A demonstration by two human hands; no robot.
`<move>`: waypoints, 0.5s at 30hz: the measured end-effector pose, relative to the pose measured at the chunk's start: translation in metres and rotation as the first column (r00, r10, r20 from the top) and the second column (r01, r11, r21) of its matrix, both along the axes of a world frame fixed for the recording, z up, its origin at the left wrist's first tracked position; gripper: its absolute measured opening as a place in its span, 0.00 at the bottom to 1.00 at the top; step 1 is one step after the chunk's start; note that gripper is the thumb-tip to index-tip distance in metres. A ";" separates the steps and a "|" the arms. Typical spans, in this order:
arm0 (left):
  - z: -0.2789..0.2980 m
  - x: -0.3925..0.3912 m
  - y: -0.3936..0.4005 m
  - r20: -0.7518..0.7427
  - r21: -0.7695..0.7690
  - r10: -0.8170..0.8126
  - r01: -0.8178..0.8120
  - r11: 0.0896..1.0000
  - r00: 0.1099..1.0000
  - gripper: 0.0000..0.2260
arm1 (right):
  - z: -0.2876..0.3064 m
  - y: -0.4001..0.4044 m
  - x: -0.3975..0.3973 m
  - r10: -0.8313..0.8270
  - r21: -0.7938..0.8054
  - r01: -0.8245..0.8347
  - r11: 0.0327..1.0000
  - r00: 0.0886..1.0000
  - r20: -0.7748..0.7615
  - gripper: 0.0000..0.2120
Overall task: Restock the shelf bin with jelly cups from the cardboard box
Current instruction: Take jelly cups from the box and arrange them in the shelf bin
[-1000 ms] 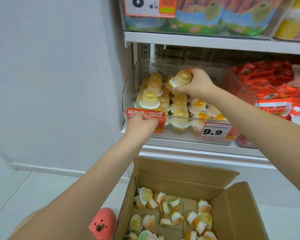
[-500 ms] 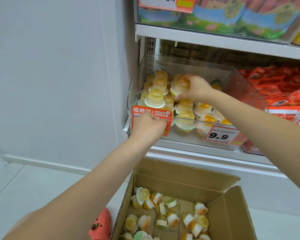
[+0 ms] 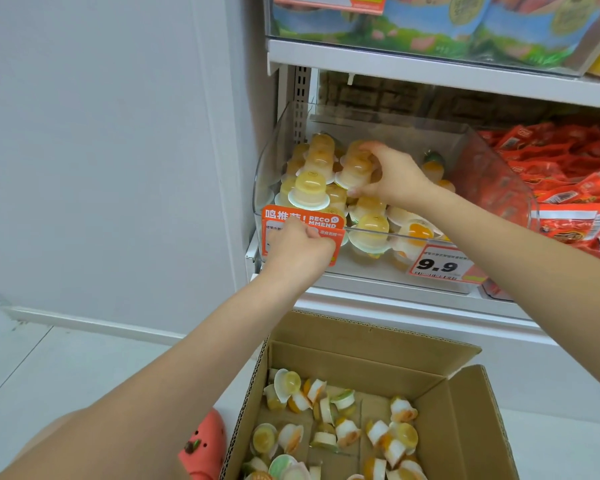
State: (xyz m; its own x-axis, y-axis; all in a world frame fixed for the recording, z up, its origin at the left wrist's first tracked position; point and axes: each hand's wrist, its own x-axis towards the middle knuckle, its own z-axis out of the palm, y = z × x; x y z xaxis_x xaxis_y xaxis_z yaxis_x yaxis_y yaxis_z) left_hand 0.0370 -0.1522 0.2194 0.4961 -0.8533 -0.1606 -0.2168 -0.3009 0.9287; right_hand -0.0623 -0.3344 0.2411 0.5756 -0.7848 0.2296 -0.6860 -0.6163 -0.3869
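A clear plastic shelf bin (image 3: 492,161) sits on the lower shelf, its left half stacked with yellow jelly cups (image 3: 309,192). My right hand (image 3: 392,178) reaches into the bin and is closed around one yellow jelly cup (image 3: 355,169) resting on top of a stack. My left hand (image 3: 297,251) grips the bin's front left edge, over the orange recommend tag (image 3: 302,218). Below the shelf stands an open cardboard box (image 3: 371,344) with several loose jelly cups (image 3: 340,420) scattered on its bottom.
A 9.9 price tag (image 3: 439,265) hangs on the bin's front. Red snack packets (image 3: 568,188) fill the neighbouring bin on the right. Packaged goods (image 3: 430,22) fill the shelf above. A white wall is at left, and a pink shoe (image 3: 205,445) sits beside the box.
My right hand has lowered the jelly cup down onto the stack in the bin. My left hand has stayed on the bin's front edge.
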 end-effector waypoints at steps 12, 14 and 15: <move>-0.069 -0.026 0.032 0.249 0.222 -0.347 0.295 0.929 0.904 0.06 | -0.084 0.167 -0.121 0.234 -0.002 -0.239 0.971 0.948 0.216 0.04; -0.100 -0.029 0.041 0.319 0.368 -0.520 0.402 0.838 0.792 0.05 | -0.118 0.175 -0.130 0.268 0.156 -0.270 0.950 0.963 0.032 0.04; -0.116 -0.029 0.046 0.335 0.448 -0.608 0.446 0.775 0.720 0.05 | -0.139 0.176 -0.135 0.278 0.212 -0.262 0.941 0.959 -0.046 0.04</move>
State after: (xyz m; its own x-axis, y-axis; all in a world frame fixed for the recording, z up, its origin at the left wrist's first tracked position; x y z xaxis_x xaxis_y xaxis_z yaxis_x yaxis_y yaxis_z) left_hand 0.0081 -0.1063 0.1038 0.0622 -0.9349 -0.3495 -0.7844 -0.2623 0.5621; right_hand -0.1968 -0.1584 0.1026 0.7819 -0.6227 0.0310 -0.5361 -0.6969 -0.4764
